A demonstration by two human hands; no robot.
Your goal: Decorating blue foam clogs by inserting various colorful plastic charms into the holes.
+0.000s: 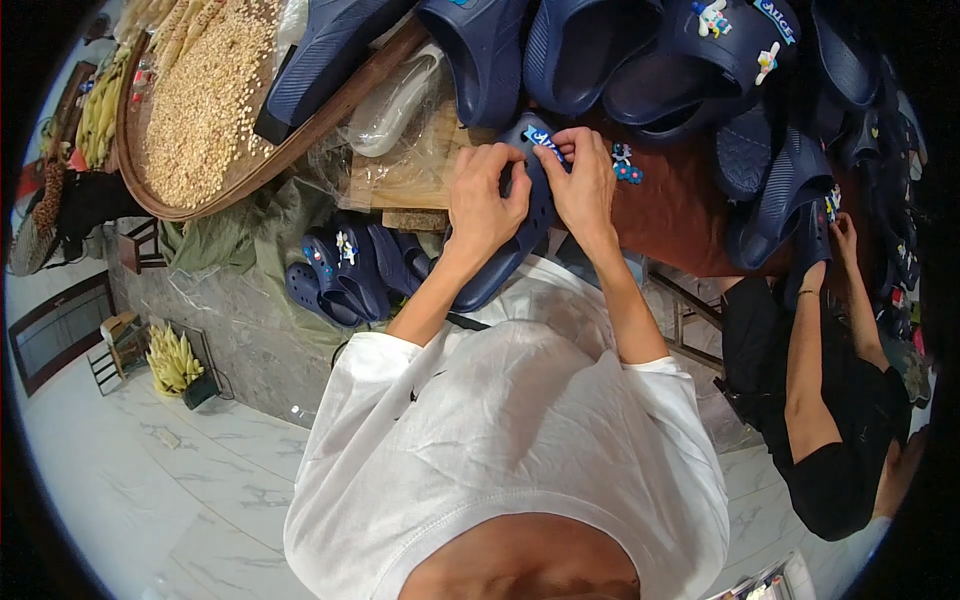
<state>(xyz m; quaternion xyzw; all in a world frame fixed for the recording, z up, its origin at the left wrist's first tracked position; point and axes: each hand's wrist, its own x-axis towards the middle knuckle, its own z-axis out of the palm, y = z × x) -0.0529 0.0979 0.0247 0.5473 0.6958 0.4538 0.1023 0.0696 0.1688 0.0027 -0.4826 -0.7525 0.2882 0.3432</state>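
Note:
A navy foam clog (497, 272) lies lengthwise in front of me, its holed toe end pointing away. My left hand (487, 195) is closed at the clog's left side, its fingers bent toward the upper; the exact fingertip contact is hidden. At the toe end sits a blue banner-shaped shoe charm (538, 136) with pale lettering. My right hand (582, 185) pinches the right side of this charm, thumb and fingers together. Just right of that hand, small loose charms (625, 165) in blue, white and red lie on the reddish-brown tabletop (665, 225).
Several navy clogs (590, 50) crowd the far side, some with charms. More clogs (345, 270) are at the left. A round tray (130, 170) of corn kernels stands far left, near clear plastic wrap (395, 105). A co-worker's hand (845, 240) handles a clog at right.

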